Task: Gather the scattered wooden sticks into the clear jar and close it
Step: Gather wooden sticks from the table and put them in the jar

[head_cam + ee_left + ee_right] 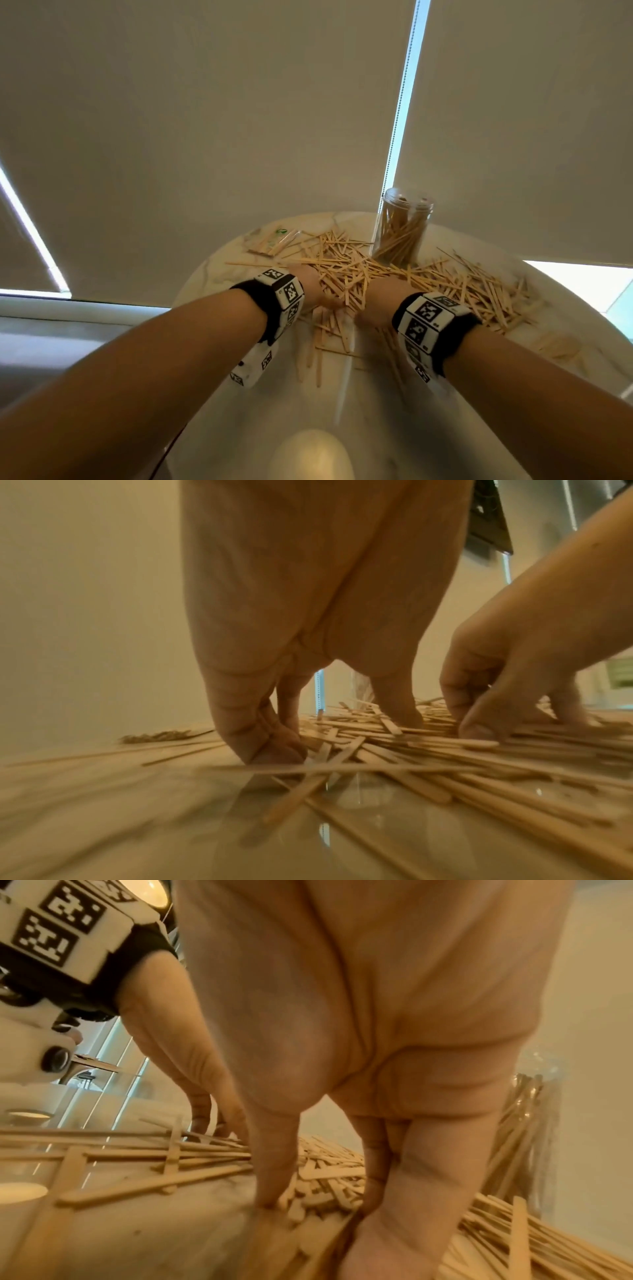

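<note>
Wooden sticks (346, 270) lie in a wide heap across the round marble table (219, 274). The clear jar (402, 226) stands open and upright behind the heap, partly filled with sticks; it also shows at the edge of the right wrist view (524, 1123). My left hand (310, 284) reaches down into the heap's near left side, fingertips (274, 748) curled in and thumb (397, 712) planted, a clump of sticks between them. My right hand (376, 294) digs in beside it, with thumb (274, 1177) and fingers (418, 1191) closing round a bundle. No lid is in view.
A clear wrapper with a few sticks (274, 241) and a small green item (282, 231) lie at the table's far left. Drawn blinds hang close behind the table. Loose sticks (318, 342) trail toward me, and a lamp's reflection (311, 455) shows on the near tabletop.
</note>
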